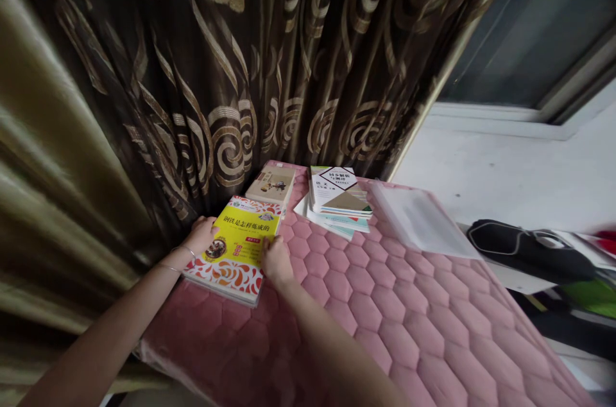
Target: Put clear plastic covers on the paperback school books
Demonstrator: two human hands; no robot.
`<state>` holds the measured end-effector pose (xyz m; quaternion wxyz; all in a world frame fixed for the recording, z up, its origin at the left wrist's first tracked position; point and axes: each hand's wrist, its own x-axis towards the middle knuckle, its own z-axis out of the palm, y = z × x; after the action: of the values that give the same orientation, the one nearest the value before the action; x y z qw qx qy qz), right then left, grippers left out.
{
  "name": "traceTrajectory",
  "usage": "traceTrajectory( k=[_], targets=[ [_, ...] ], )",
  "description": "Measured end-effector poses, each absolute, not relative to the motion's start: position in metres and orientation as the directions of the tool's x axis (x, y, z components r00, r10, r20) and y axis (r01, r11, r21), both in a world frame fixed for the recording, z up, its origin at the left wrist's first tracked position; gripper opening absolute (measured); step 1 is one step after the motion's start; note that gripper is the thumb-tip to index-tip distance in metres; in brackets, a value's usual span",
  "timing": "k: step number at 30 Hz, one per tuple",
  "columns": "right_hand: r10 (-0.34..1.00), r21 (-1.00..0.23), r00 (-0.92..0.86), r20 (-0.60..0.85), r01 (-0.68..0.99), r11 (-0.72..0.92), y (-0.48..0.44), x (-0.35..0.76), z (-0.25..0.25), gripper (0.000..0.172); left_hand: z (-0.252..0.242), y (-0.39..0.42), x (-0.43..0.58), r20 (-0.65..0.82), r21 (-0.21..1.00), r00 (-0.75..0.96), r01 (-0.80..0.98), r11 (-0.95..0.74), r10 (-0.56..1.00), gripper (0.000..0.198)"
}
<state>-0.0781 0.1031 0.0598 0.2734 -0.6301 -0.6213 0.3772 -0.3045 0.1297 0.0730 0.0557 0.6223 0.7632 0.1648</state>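
Observation:
A yellow book [243, 241] with red and orange leaf patterns lies on top of other books at the left of a pink quilted surface [356, 291]. My left hand [201, 237] grips its left edge, with a thin bracelet on the wrist. On the right edge is my right hand [276, 260], its fingers curled round the cover. Just behind sits a beige book [272, 183], partly covered by the yellow one. To the right, a loose stack of white and pale blue booklets [337, 192] rests on the quilting.
A clear plastic sheet or folder [418, 217] lies at the back right. Dark patterned curtains [231, 73] hang directly behind the surface. Beyond its right edge are a black bag-like item [524, 246] and a green item [591, 294].

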Motion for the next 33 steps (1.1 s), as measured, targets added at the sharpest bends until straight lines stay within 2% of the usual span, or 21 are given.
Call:
traceTrajectory(
  k=[6,10,13,18,22,29,33],
  targets=[
    [0.985,-0.788,-0.07,-0.155,0.61,-0.081,0.101,-0.074,0.064,0.039,0.08,0.137,-0.299,0.059,0.301,-0.239,0.93,0.212,0.969,0.032],
    [0.989,-0.819,-0.13,-0.072,0.574,0.016,0.084,-0.065,0.055,0.045,0.079,0.118,-0.302,0.027,0.332,-0.277,0.909,0.253,0.961,0.038],
    [0.98,-0.891,-0.195,0.027,0.44,0.112,0.065,-0.064,0.038,0.055,0.072,0.088,-0.31,-0.027,0.364,-0.308,0.883,0.296,0.951,0.043],
    [0.976,-0.982,-0.201,0.086,0.146,0.117,0.049,-0.079,0.013,0.066,0.057,0.057,-0.318,-0.084,0.505,-0.321,0.802,0.318,0.943,0.047],
    [0.981,-0.996,-0.177,0.079,0.033,0.086,0.048,-0.089,0.008,0.072,0.056,0.06,-0.317,-0.069,0.473,-0.362,0.809,0.351,0.929,0.043],
    [0.982,-0.997,-0.178,0.067,0.035,0.074,0.048,-0.087,0.01,0.075,0.059,0.062,-0.314,-0.085,0.434,-0.364,0.824,0.363,0.927,0.043],
    [0.979,-0.995,-0.179,0.097,0.014,0.101,0.047,-0.088,0.014,0.07,0.059,0.061,-0.314,-0.085,0.391,-0.367,0.843,0.37,0.926,0.044]
  ],
)
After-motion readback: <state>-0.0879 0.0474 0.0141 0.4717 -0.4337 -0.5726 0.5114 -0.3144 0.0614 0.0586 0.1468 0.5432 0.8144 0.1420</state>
